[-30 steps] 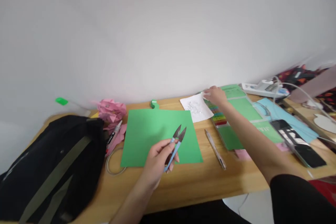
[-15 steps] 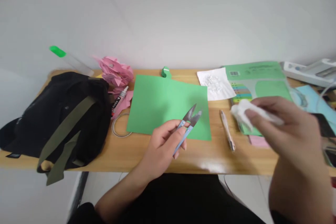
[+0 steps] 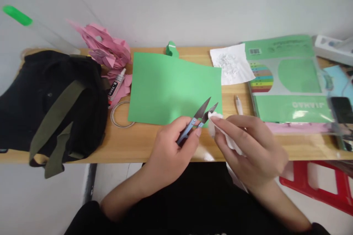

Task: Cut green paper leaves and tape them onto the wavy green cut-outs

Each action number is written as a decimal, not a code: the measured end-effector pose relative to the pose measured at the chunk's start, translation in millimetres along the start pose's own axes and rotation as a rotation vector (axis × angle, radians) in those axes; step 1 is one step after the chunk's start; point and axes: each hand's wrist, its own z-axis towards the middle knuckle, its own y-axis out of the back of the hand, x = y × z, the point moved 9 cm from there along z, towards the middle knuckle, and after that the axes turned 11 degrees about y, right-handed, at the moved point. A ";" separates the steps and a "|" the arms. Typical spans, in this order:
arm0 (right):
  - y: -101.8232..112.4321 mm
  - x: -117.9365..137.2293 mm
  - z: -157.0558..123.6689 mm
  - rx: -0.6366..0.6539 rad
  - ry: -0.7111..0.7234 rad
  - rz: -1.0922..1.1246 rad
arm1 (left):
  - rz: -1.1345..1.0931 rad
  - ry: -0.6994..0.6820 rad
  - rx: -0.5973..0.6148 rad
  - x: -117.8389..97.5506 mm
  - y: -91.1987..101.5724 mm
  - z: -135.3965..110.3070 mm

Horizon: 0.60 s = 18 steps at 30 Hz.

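Where the hands are: over the near edge of the desk (image 3: 143,143), roughly centre
Left hand (image 3: 168,147): gripping the blue-handled snips (image 3: 197,119), blades apart, tips aimed far-right
Right hand (image 3: 248,147): fingers closed round a white tissue (image 3: 213,128), pressed right up against the right-side blade
Under the blades: green sheet (image 3: 171,88), its near-right corner
Right of that: pen (image 3: 238,104)
Left side: black bag (image 3: 49,99), glue tube (image 3: 116,86) just beside it
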 end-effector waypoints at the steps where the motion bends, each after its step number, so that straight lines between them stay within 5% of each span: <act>1: -1.1 1.5 -0.5 0.001 0.012 0.002 | 0.012 -0.004 -0.005 -0.5 0.4 -0.3; 18: -3.0 12.3 2.2 0.105 0.134 -0.133 | 0.157 -0.112 0.012 -14.0 -3.7 -7.3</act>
